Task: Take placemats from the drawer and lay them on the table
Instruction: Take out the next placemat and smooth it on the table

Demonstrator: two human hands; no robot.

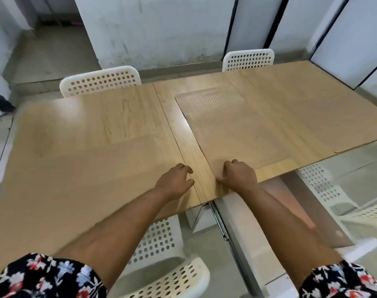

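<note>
Two see-through, dot-textured placemats lie flat on the wooden table. The left placemat covers the near left part, and the right placemat lies right of the table's centre seam. My left hand rests on the left mat's right edge, its fingers bent and apart. My right hand is curled over the right mat's near left corner, with the thumb at that corner. Under the table's near edge the white drawer stands pulled out; what it holds is hidden by my right arm.
White perforated chairs stand around the table: two at the far side, one below me and one at the right. A metal drawer rail juts out beneath the edge. Grey wall panels stand behind.
</note>
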